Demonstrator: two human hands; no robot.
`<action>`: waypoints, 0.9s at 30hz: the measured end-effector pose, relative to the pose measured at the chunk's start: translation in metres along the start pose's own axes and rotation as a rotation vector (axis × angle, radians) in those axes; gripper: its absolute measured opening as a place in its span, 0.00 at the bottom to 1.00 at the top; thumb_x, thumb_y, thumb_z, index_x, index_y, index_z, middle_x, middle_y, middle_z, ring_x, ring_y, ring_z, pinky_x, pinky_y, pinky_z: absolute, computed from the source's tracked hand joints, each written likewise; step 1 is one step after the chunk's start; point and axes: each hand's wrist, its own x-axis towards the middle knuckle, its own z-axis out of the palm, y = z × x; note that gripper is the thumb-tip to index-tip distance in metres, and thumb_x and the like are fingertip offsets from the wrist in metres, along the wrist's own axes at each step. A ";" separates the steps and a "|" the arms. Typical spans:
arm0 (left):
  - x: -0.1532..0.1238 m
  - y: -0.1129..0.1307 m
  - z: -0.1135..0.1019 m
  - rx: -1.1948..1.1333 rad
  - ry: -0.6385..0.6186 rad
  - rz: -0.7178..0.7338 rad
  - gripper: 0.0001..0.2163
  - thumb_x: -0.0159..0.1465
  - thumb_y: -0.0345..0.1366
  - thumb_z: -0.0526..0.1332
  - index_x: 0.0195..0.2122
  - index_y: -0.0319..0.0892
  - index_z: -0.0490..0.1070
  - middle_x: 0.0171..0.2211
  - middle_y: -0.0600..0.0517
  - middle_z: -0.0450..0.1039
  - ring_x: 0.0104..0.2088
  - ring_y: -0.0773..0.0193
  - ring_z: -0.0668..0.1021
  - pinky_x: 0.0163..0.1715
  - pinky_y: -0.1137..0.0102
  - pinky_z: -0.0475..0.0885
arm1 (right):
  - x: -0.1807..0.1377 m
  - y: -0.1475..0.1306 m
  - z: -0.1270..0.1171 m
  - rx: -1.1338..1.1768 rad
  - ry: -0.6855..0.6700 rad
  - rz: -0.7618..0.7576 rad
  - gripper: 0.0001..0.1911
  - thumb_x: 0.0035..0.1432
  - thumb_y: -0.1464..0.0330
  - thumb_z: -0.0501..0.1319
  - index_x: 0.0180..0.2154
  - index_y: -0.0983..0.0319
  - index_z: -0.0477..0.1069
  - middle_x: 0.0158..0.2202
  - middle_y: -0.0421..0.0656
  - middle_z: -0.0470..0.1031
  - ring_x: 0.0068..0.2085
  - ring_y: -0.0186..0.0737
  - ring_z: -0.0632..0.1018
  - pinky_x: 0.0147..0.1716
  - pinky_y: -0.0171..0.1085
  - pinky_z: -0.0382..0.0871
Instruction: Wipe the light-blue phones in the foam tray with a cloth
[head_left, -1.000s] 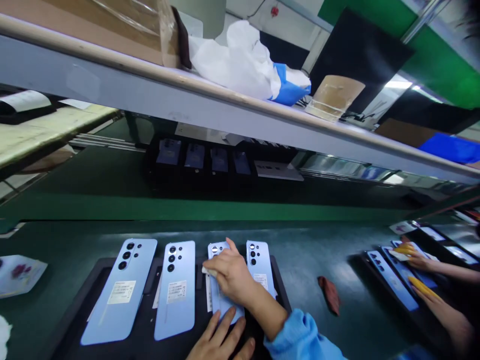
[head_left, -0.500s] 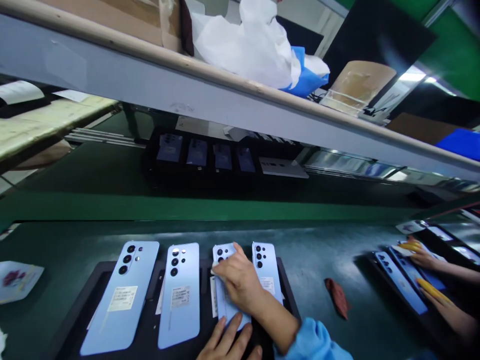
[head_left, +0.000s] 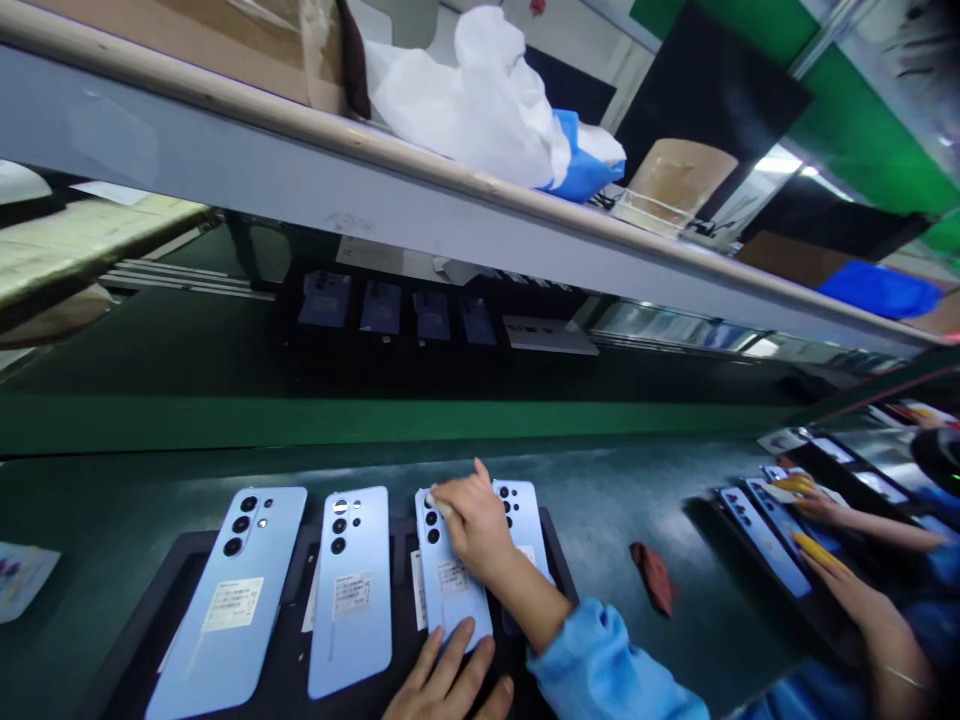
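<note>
Several light blue phones lie backs-up in a row on a black tray (head_left: 187, 552) on the dark green belt. My right hand (head_left: 472, 522) is closed on a small white wipe (head_left: 441, 503) and presses it against the top of the third phone (head_left: 448, 580), near its camera lenses. My left hand (head_left: 450, 680) lies flat with fingers spread, steadying the lower end of that phone. The fourth phone (head_left: 525, 520) is partly hidden behind my right hand. The two left phones (head_left: 229, 600) lie untouched.
A co-worker's hands (head_left: 814, 500) with yellow finger covers work on another tray of phones at the right. A reddish-brown cloth (head_left: 652, 575) lies on the belt between the trays. A further dark tray of phones (head_left: 390, 310) sits behind, under a grey shelf (head_left: 375, 190). A paper (head_left: 22, 575) lies far left.
My right hand has slid up the third phone from its middle to the camera area, uncovering the white label. My left hand stays at the phone's lower end.
</note>
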 end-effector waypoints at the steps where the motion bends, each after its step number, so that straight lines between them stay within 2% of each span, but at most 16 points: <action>1: 0.000 -0.001 -0.001 0.010 0.010 0.001 0.15 0.73 0.44 0.53 0.59 0.54 0.68 0.53 0.56 0.75 0.54 0.60 0.75 0.67 0.58 0.52 | 0.007 0.002 0.002 -0.013 0.005 0.029 0.11 0.62 0.75 0.56 0.41 0.57 0.74 0.37 0.41 0.80 0.39 0.40 0.77 0.63 0.58 0.50; 4: 0.000 -0.003 -0.001 0.032 0.032 0.007 0.16 0.73 0.46 0.53 0.58 0.56 0.69 0.53 0.57 0.75 0.54 0.59 0.75 0.68 0.55 0.45 | 0.007 0.004 0.000 -0.020 -0.004 0.058 0.10 0.62 0.75 0.56 0.39 0.57 0.74 0.37 0.40 0.80 0.39 0.40 0.77 0.64 0.57 0.50; 9: -0.002 -0.004 0.003 0.051 0.031 0.045 0.15 0.73 0.45 0.52 0.58 0.57 0.69 0.52 0.59 0.75 0.53 0.62 0.75 0.64 0.64 0.57 | -0.034 -0.005 -0.009 -0.012 -0.016 -0.026 0.16 0.58 0.78 0.54 0.43 0.56 0.73 0.38 0.39 0.80 0.39 0.39 0.77 0.66 0.54 0.46; 11: -0.002 -0.004 0.003 0.053 0.022 0.042 0.15 0.73 0.44 0.53 0.58 0.56 0.69 0.52 0.58 0.75 0.53 0.60 0.74 0.61 0.64 0.60 | -0.028 -0.005 -0.004 -0.042 -0.017 -0.023 0.16 0.57 0.79 0.55 0.42 0.57 0.74 0.37 0.40 0.80 0.39 0.40 0.76 0.66 0.54 0.47; 15: 0.001 -0.006 -0.004 0.048 -0.017 0.066 0.18 0.71 0.48 0.54 0.59 0.53 0.69 0.53 0.54 0.74 0.54 0.55 0.73 0.59 0.62 0.61 | 0.014 0.005 0.000 -0.082 0.010 0.041 0.15 0.56 0.79 0.57 0.39 0.57 0.76 0.36 0.40 0.80 0.38 0.40 0.77 0.65 0.54 0.50; 18: 0.006 -0.007 -0.012 0.068 0.000 0.081 0.18 0.72 0.48 0.51 0.58 0.52 0.71 0.52 0.53 0.75 0.54 0.56 0.73 0.58 0.64 0.61 | 0.022 0.016 -0.030 -0.044 0.086 0.113 0.12 0.59 0.76 0.60 0.38 0.55 0.77 0.36 0.38 0.81 0.39 0.39 0.78 0.64 0.54 0.50; 21: 0.018 -0.001 -0.015 0.105 0.046 0.050 0.18 0.74 0.47 0.47 0.55 0.50 0.72 0.50 0.50 0.76 0.52 0.57 0.74 0.58 0.64 0.60 | -0.004 0.029 -0.077 0.025 0.175 0.212 0.07 0.60 0.72 0.62 0.37 0.55 0.78 0.37 0.38 0.82 0.39 0.40 0.80 0.63 0.56 0.52; 23: 0.030 0.009 -0.011 0.110 0.050 0.045 0.17 0.73 0.46 0.49 0.55 0.49 0.72 0.50 0.48 0.76 0.52 0.56 0.74 0.59 0.63 0.60 | -0.025 0.038 -0.101 0.039 0.176 0.261 0.06 0.59 0.70 0.63 0.37 0.55 0.78 0.37 0.40 0.82 0.38 0.42 0.80 0.61 0.58 0.54; 25: 0.044 0.021 -0.001 0.091 0.017 0.063 0.14 0.72 0.42 0.54 0.56 0.48 0.70 0.52 0.47 0.75 0.54 0.56 0.74 0.59 0.62 0.60 | -0.038 0.044 -0.109 0.032 0.133 0.257 0.07 0.59 0.70 0.64 0.38 0.55 0.79 0.37 0.40 0.82 0.39 0.43 0.81 0.60 0.58 0.55; 27: 0.056 0.031 0.012 0.050 -0.038 0.082 0.15 0.70 0.40 0.57 0.57 0.48 0.68 0.54 0.45 0.74 0.55 0.55 0.73 0.59 0.61 0.60 | -0.040 0.047 -0.103 0.024 0.061 0.201 0.08 0.59 0.72 0.64 0.39 0.54 0.79 0.37 0.40 0.83 0.40 0.43 0.80 0.59 0.56 0.56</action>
